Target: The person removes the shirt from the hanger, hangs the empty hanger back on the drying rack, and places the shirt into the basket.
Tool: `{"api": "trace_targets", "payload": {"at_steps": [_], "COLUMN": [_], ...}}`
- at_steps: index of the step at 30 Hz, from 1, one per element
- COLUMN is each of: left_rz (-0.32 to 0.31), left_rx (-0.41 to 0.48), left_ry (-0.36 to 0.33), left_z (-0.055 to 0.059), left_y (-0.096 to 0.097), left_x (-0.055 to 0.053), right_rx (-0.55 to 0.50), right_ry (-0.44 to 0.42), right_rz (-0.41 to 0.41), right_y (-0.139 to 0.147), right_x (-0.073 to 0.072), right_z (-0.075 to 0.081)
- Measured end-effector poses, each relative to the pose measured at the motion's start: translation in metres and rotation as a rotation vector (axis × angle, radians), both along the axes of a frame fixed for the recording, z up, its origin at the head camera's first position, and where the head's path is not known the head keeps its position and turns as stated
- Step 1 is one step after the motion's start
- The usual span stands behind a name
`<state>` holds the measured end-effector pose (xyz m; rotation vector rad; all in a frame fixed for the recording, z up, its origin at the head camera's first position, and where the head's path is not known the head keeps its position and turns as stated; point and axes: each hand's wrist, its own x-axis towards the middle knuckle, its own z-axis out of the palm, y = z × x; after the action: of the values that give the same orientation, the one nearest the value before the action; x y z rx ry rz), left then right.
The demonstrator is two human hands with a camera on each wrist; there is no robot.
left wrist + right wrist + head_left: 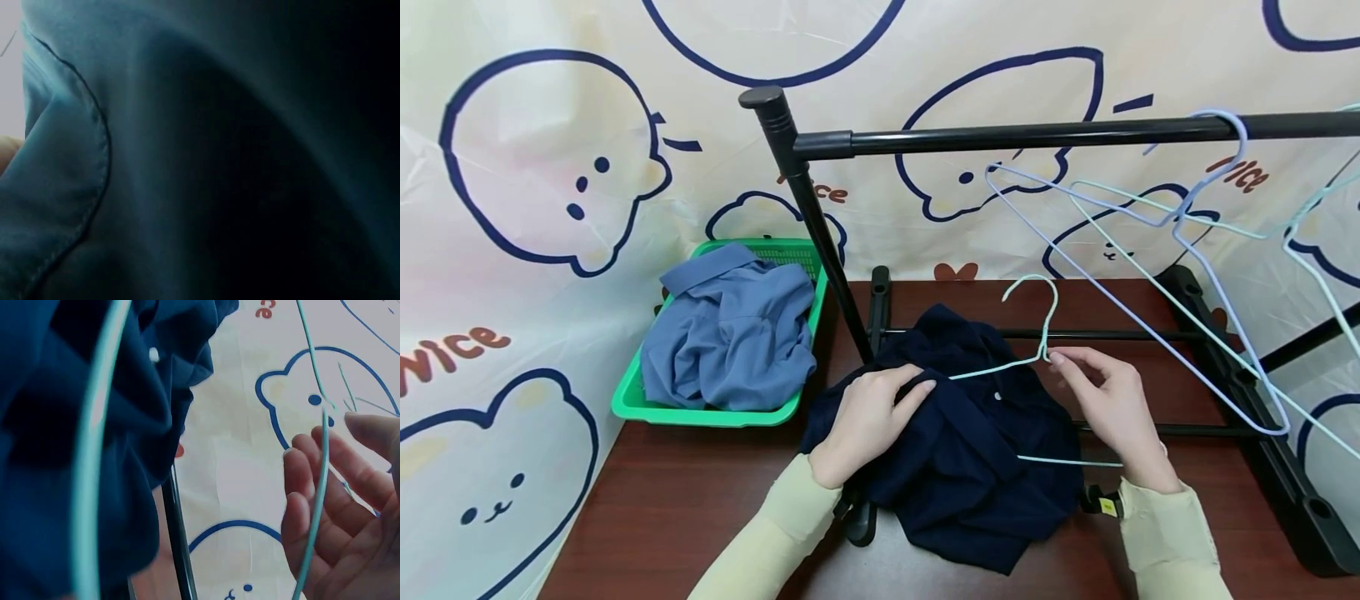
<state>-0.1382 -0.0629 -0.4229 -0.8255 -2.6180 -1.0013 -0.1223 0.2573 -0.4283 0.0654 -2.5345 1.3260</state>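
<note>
A navy shirt (pixel 955 450) with a small white button lies bunched on the table in the head view. My left hand (pixel 868 425) grips its cloth near the collar. At the neck just below its hook, my right hand (pixel 1108 408) pinches a mint-green clothes hanger (pixel 1051 317) between thumb and forefinger. One hanger arm runs left under the shirt's cloth; the lower bar comes out at the right. The right wrist view shows the hanger wire crossing in front of the shirt (pixel 125 487). Dark cloth with a stitched seam (pixel 103 144) fills most of the left wrist view.
A green basket (pixel 715 417) with a blue garment (pixel 730 333) stands at the left. Above the table runs the black rail (pixel 1000 137) of a clothes rack, where a lavender hanger (pixel 1210 250) and a mint hanger (pixel 1326 283) hang at the right. A patterned sheet (pixel 625 317) stands behind.
</note>
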Motion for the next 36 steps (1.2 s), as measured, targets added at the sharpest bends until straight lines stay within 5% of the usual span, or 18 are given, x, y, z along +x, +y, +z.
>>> {"api": "trace_targets", "payload": {"at_steps": [7,36], "left_rz": [-0.004,0.06], "left_rx": [-0.02,-0.002], "left_ry": [-0.015,-0.036], "left_z": [0.001,0.01], "left_y": [0.004,-0.012], "left_x": [-0.001,-0.006], "right_rx": [-0.031,-0.01], "right_ry": [0.047,-0.024], "right_rz": [0.013,-0.06], "right_y": [-0.006,0.019], "right_x": [-0.001,0.006], "right_z": [-0.002,-0.004]}}
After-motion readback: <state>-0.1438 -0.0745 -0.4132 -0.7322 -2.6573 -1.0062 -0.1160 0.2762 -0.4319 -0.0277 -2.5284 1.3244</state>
